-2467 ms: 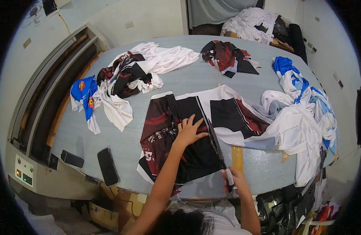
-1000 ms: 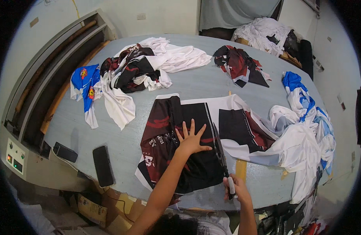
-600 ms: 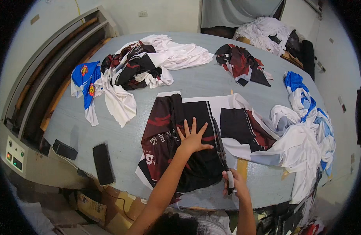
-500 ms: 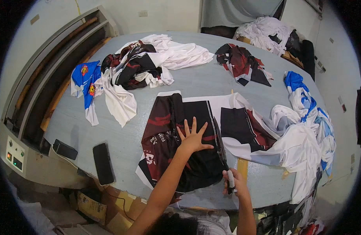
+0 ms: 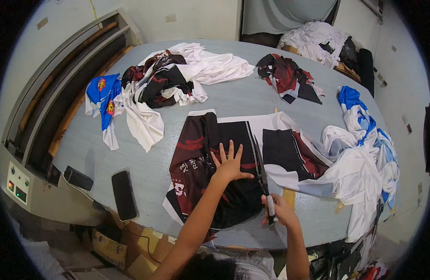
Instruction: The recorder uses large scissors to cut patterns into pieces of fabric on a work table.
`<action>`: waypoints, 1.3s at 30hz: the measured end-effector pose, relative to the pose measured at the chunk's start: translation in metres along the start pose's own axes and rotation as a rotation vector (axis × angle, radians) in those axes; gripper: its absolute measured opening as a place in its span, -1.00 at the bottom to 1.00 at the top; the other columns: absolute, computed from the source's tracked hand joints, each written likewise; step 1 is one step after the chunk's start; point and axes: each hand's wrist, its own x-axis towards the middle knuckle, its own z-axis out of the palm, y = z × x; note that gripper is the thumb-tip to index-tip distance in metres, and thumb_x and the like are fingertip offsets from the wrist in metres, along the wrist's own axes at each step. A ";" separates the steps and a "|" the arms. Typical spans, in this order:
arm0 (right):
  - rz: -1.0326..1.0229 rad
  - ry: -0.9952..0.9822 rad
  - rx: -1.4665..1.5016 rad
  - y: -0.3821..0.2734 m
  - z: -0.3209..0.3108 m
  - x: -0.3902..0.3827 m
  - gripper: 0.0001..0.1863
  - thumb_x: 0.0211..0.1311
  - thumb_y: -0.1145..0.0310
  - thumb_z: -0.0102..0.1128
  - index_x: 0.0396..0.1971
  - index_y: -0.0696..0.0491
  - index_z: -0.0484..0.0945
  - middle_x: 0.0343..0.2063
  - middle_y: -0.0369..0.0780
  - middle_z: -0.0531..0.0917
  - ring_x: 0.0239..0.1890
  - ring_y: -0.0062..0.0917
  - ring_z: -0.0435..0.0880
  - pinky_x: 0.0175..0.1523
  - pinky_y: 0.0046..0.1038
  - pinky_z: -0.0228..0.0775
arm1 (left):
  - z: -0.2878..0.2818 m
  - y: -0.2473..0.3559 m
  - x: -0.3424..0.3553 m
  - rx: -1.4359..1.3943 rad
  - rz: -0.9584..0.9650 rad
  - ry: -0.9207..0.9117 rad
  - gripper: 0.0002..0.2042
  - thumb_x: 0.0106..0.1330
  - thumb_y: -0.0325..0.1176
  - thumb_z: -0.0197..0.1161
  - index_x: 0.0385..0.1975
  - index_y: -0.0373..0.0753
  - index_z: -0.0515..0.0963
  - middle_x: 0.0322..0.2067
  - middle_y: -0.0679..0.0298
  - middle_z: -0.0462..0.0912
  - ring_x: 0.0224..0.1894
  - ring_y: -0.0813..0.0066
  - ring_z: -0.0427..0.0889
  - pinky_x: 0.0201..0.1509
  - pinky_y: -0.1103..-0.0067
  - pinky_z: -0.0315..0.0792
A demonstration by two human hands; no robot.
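Note:
A black and dark red printed fabric piece lies in front of me on the table. My left hand rests flat on its black part with the fingers spread. My right hand is closed round the handles of a pair of scissors. Their long blades point away from me along the right edge of the black fabric, beside its white-marked line. Right of the blades, a second black and red printed piece shows on the white fabric. That white fabric trails off to the right.
A phone and a small black box lie at the table's left. Heaps of white, black-red and blue fabric sit at the far left, with black-red scraps at the far right. A long roller machine borders the left side.
My right hand has shifted slightly forward and left with the scissors, and its grip on the handles has turned. The left hand stays spread on the fabric.

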 end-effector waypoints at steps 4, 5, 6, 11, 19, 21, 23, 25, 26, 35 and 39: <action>0.023 0.004 -0.003 -0.003 -0.002 0.009 -0.37 0.06 -0.10 0.12 -0.38 0.31 0.38 -0.73 -0.22 0.47 -0.75 -0.51 0.55 -0.68 -0.59 0.30 | -0.001 0.000 0.001 -0.003 -0.019 -0.030 0.27 -0.40 0.42 0.25 0.29 -0.18 -0.26 0.31 0.06 -0.45 0.30 -0.10 -0.59 0.14 -0.14 -0.59; 0.012 0.010 -0.026 -0.003 -0.002 0.009 -0.37 0.06 -0.10 0.12 -0.38 0.31 0.38 -0.73 -0.22 0.47 -0.75 -0.51 0.55 -0.68 -0.59 0.30 | -0.001 -0.001 0.001 0.006 -0.027 -0.026 0.27 -0.40 0.42 0.25 0.29 -0.18 -0.26 0.31 0.06 -0.45 0.30 -0.10 -0.59 0.14 -0.14 -0.59; 0.004 0.006 -0.013 -0.002 -0.003 0.008 -0.38 0.06 -0.10 0.12 -0.40 0.30 0.38 -0.74 -0.23 0.46 -0.76 -0.51 0.54 -0.69 -0.58 0.30 | -0.001 -0.001 0.001 0.003 -0.025 -0.024 0.27 -0.40 0.42 0.25 0.29 -0.18 -0.26 0.31 0.07 -0.45 0.30 -0.09 -0.59 0.14 -0.14 -0.59; -0.010 -0.007 0.010 0.000 -0.005 0.004 -0.43 0.08 -0.08 0.12 -0.44 0.25 0.37 -0.75 -0.24 0.44 -0.79 -0.54 0.51 -0.69 -0.57 0.31 | 0.000 0.000 0.002 -0.001 -0.024 -0.018 0.28 -0.40 0.41 0.26 0.29 -0.19 -0.26 0.31 0.07 -0.45 0.30 -0.09 -0.58 0.15 -0.15 -0.58; -0.004 0.013 0.084 -0.005 0.003 0.006 -0.52 0.07 0.01 0.17 -0.45 0.20 0.37 -0.77 -0.26 0.43 -0.80 -0.54 0.50 -0.73 -0.58 0.28 | -0.003 0.000 0.001 -0.003 -0.024 -0.043 0.26 -0.40 0.41 0.25 0.29 -0.18 -0.25 0.31 0.08 -0.45 0.30 -0.10 -0.58 0.14 -0.16 -0.58; -0.022 -0.002 0.074 -0.006 0.001 0.008 -0.51 0.08 -0.01 0.15 -0.45 0.20 0.37 -0.78 -0.26 0.43 -0.80 -0.53 0.51 -0.72 -0.58 0.28 | -0.003 -0.001 0.000 0.009 -0.028 -0.030 0.26 -0.39 0.41 0.25 0.29 -0.17 -0.25 0.31 0.08 -0.45 0.30 -0.10 -0.58 0.14 -0.15 -0.59; -0.020 -0.011 0.068 -0.008 -0.004 0.010 -0.50 0.09 -0.03 0.13 -0.44 0.20 0.37 -0.78 -0.26 0.44 -0.79 -0.53 0.52 -0.71 -0.59 0.28 | -0.002 -0.001 0.001 0.009 -0.026 -0.023 0.26 -0.39 0.41 0.25 0.29 -0.17 -0.25 0.31 0.09 -0.45 0.30 -0.10 -0.58 0.14 -0.15 -0.60; 0.059 -0.057 0.050 -0.011 -0.008 0.015 -0.46 0.10 -0.09 0.08 -0.43 0.20 0.37 -0.78 -0.24 0.44 -0.77 -0.51 0.53 -0.69 -0.60 0.28 | -0.002 -0.001 0.001 -0.005 -0.022 -0.034 0.26 -0.39 0.40 0.26 0.29 -0.16 -0.25 0.31 0.10 -0.46 0.30 -0.09 -0.58 0.13 -0.15 -0.61; 0.025 -0.057 0.042 -0.013 -0.010 0.018 -0.46 0.10 -0.09 0.08 -0.43 0.20 0.37 -0.78 -0.24 0.44 -0.77 -0.51 0.53 -0.69 -0.60 0.28 | -0.001 -0.001 0.001 0.004 -0.025 -0.028 0.26 -0.39 0.40 0.26 0.29 -0.16 -0.25 0.31 0.10 -0.46 0.30 -0.09 -0.58 0.13 -0.15 -0.61; 0.006 -0.050 0.121 -0.022 -0.003 0.022 -0.45 0.11 -0.11 0.04 -0.45 0.21 0.38 -0.80 -0.25 0.43 -0.78 -0.50 0.52 -0.70 -0.59 0.25 | -0.003 -0.001 0.002 0.013 -0.041 -0.052 0.22 -0.33 0.35 0.28 0.30 -0.15 -0.27 0.31 0.11 -0.48 0.30 -0.09 -0.61 0.14 -0.14 -0.60; 0.007 -0.012 0.119 -0.021 0.001 0.022 -0.47 0.11 -0.08 0.06 -0.48 0.19 0.37 -0.80 -0.26 0.42 -0.79 -0.51 0.50 -0.71 -0.58 0.26 | -0.002 -0.001 0.002 0.018 -0.033 -0.042 0.22 -0.33 0.34 0.29 0.30 -0.15 -0.27 0.31 0.11 -0.48 0.29 -0.10 -0.61 0.14 -0.15 -0.58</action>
